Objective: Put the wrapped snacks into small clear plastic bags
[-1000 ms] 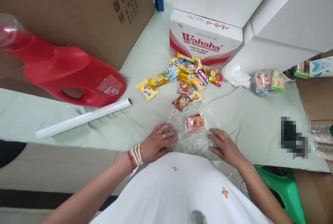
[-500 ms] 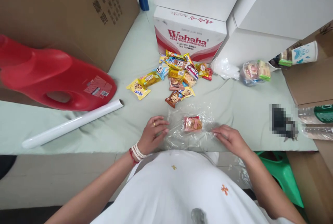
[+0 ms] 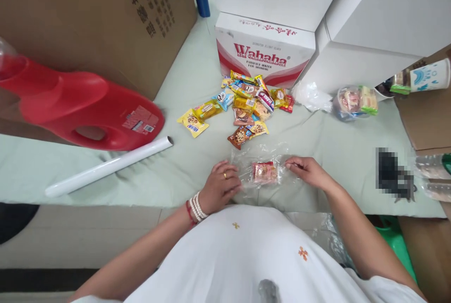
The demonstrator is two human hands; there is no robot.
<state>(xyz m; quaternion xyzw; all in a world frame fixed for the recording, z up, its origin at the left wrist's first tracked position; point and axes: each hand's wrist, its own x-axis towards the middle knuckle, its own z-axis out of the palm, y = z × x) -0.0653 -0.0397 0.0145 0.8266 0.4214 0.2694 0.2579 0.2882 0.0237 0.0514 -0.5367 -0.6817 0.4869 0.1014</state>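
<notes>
A clear plastic bag [image 3: 246, 155] lies spread and wrinkled on the table before me. At its middle sits a small red-and-pink wrapped snack [image 3: 265, 172]; I cannot tell whether it is inside the bag or under a layer of it. My left hand [image 3: 221, 185] rests palm down with fingers stretched out, fingertips touching the bag's left edge. At the upper right edge, my right hand [image 3: 306, 170] pinches the film between thumb and fingers. Beyond the bag is a loose pile of wrapped snacks [image 3: 246, 103], in yellow, brown, blue and red packets.
A red jug [image 3: 105, 110] and a white tube [image 3: 109, 167] lie on the left. Behind the pile stands a Wahaha carton [image 3: 264, 51]. To the right are a plastic tub of snacks [image 3: 354, 102], a paper cup [image 3: 430, 76], a blurred-out dark item [image 3: 392, 176] and clear bottles [image 3: 437, 167].
My right hand has moved away from me along the bag's right side, lifting the film there slightly. My left hand has shifted a little right onto the bag's edge. The whole view has shifted slightly.
</notes>
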